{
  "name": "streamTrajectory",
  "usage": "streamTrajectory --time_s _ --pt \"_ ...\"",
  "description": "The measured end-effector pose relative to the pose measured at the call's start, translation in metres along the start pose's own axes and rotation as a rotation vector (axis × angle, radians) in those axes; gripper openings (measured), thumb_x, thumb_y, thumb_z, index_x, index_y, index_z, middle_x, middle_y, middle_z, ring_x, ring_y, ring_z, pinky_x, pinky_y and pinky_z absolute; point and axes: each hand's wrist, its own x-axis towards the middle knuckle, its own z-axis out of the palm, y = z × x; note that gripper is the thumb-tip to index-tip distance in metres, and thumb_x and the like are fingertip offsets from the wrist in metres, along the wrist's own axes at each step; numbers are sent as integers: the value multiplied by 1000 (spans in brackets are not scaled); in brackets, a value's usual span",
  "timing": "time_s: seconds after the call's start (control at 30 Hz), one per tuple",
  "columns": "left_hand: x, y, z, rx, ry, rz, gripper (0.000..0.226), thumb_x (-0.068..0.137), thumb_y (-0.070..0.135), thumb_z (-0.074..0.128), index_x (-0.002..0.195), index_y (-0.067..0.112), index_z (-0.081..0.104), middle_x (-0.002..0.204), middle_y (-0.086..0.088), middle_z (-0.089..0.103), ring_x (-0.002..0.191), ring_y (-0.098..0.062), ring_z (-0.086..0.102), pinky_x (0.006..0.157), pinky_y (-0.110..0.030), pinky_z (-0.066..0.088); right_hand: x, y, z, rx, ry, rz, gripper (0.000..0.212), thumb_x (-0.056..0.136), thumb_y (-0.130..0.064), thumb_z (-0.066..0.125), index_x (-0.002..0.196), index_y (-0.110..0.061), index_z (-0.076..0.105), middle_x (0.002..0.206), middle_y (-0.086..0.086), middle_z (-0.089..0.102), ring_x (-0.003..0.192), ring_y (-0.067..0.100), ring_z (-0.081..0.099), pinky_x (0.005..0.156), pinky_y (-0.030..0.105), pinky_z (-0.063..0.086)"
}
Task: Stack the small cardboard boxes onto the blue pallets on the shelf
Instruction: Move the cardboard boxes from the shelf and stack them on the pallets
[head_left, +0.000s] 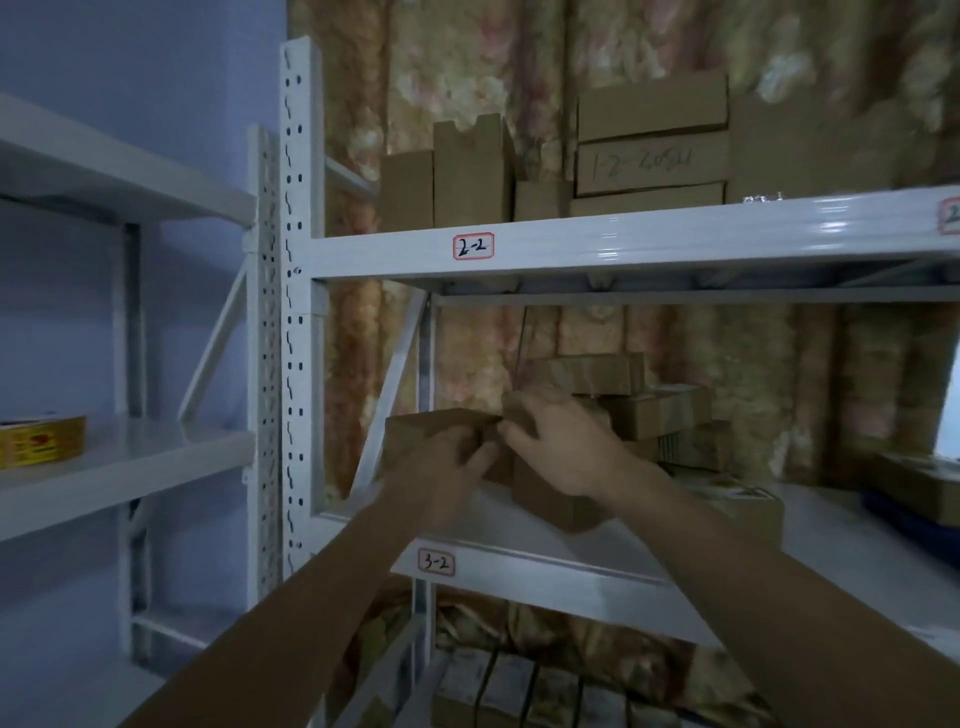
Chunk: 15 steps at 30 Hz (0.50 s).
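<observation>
Both hands grasp small cardboard boxes on the shelf marked 3-2 (435, 563): left hand (451, 470) one box (426, 431), right hand (563, 447) another (550, 501). Next, probably carrying them right to the blue pallet (904, 519).

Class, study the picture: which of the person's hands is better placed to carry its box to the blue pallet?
Probably the right hand: it holds a box and is nearer the blue pallet at the shelf's far right.

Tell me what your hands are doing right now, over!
Left hand gripping a small cardboard box over the 3-2 shelf. Right hand gripping a second box. Blue pallet far right, already loaded. Box pile behind hands.
</observation>
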Motion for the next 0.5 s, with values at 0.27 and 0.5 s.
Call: streamTrajectory --time_s 0.27,0.5 --pt "87 -2 22 -755 -69 -408 68 101 64 39 154 21 42 149 -2 50 136 -25 48 112 -39 37 21 41 0 265 310 475 40 102 -34 52 131 -8 59 128 10 63 116 29 58 92 34 46" --pt "117 -8 61 -803 -102 -439 72 80 68 46 136 26 61 117 -4 70 103 -27 67 87 -39 55 16 62 21 228 319 749 40 98 -48 50 91 -15 73 97 12 72 96 35 65 83 48 55"
